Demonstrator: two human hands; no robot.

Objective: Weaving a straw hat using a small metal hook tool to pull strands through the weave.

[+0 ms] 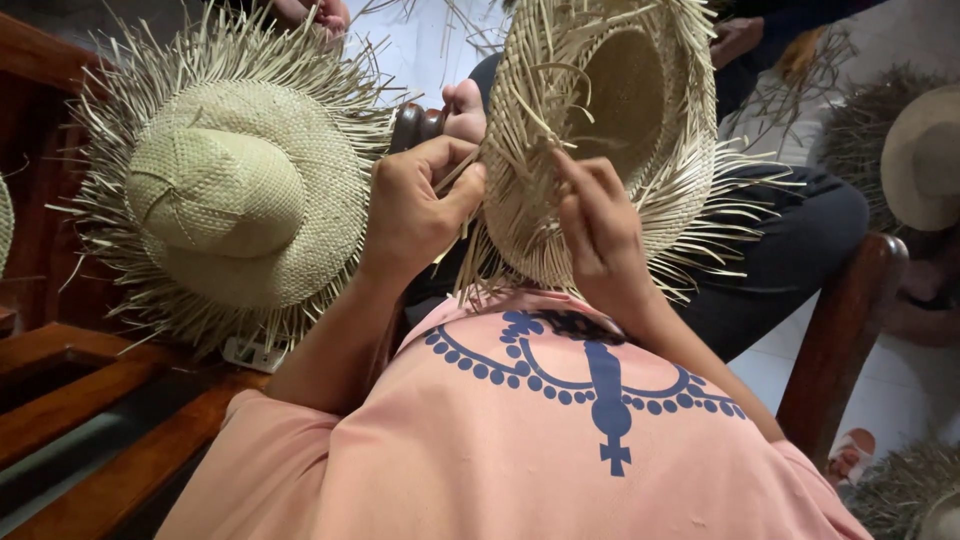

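Note:
I hold an unfinished straw hat (610,110) upside down in front of my chest, its brim edged with loose straw ends. My left hand (415,205) pinches strands at the brim's left edge. My right hand (598,225) grips straw strands near the middle of the brim, fingers curled around them. The hat's hollow crown faces me. I wear a pink shirt with a blue print.
A second straw hat (230,185) with a fringed brim rests crown-up at the left on a wooden bench (110,400). Another person in dark trousers (790,235) sits across from me. More hats (925,155) lie at the right, by a wooden chair arm (845,330).

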